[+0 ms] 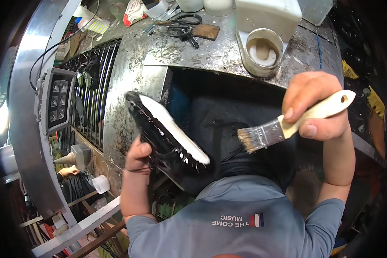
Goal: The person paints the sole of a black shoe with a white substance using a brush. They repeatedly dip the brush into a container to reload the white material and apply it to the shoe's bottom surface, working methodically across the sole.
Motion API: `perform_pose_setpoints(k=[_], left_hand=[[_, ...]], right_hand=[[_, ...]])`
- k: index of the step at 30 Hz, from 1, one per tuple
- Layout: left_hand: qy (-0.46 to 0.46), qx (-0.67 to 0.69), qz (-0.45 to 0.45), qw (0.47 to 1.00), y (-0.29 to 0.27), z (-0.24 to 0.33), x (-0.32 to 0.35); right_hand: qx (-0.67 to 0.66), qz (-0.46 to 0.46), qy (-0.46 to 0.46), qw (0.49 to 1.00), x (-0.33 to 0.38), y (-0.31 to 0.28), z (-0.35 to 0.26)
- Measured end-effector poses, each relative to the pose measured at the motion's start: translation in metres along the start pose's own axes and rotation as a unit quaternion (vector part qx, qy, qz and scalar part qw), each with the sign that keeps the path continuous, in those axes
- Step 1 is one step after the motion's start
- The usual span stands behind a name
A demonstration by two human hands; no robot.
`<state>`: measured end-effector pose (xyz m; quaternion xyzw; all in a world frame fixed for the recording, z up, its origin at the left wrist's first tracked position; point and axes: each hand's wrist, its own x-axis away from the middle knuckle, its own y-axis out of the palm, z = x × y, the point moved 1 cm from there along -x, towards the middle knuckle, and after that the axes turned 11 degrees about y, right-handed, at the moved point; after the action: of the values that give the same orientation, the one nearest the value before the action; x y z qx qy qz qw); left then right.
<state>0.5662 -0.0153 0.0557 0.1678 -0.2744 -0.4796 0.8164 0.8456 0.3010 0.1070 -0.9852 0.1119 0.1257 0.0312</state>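
My left hand (137, 155) grips a glossy black shoe (159, 139) at its side, fingers mostly hidden behind it. A long white band (174, 129) runs along the shoe's upper right face; whether it is a coating or a separate piece, I cannot tell. The shoe is tilted, one end pointing up and left. In my right hand (314, 107) is a flat paintbrush (262, 135), pinched by its pale wooden handle near the metal band. Its tan bristles point left toward the shoe, a gap apart from it.
A round jar (262, 53) with pale liquid stands on the worn metal bench (202, 56), before a white container (268, 19). Scissors (182, 26) and a brown block (206, 31) lie left of it. A lamp (58, 101) hangs at left, near another person's hand (69, 171).
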Motion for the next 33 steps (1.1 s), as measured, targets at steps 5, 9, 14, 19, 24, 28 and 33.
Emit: perform_pose_setpoints(k=[5, 9, 14, 19, 24, 28, 33], left_hand=[[0.022, -0.371, 0.067, 0.926, -0.044, 0.094, -0.020], [0.031, -0.536, 0.155, 0.829, -0.098, 0.163, -0.045], [0.110, -0.585, 0.295, 0.747, -0.213, 0.228, -0.095], [0.144, -0.613, 0.336, 0.701, -0.279, 0.242, -0.166], [0.144, -0.719, 0.362, 0.575, -0.344, 0.254, -0.242], [0.155, -0.757, 0.339, 0.536, -0.404, 0.261, -0.280], [0.135, -0.756, 0.256, 0.588, -0.406, 0.262, -0.290]], right_hand=[[0.004, 0.013, 0.010, 1.000, 0.009, -0.004, 0.010], [-0.015, 0.039, 0.029, 0.999, 0.017, -0.005, 0.016], [0.008, 0.082, 0.063, 0.995, 0.019, -0.003, 0.018], [0.018, 0.135, 0.120, 0.983, 0.018, 0.002, 0.020], [0.077, 0.219, 0.151, 0.961, 0.026, 0.008, 0.008], [0.095, 0.243, 0.175, 0.950, 0.027, 0.007, 0.003], [0.078, 0.245, 0.182, 0.949, 0.031, 0.007, 0.012]])
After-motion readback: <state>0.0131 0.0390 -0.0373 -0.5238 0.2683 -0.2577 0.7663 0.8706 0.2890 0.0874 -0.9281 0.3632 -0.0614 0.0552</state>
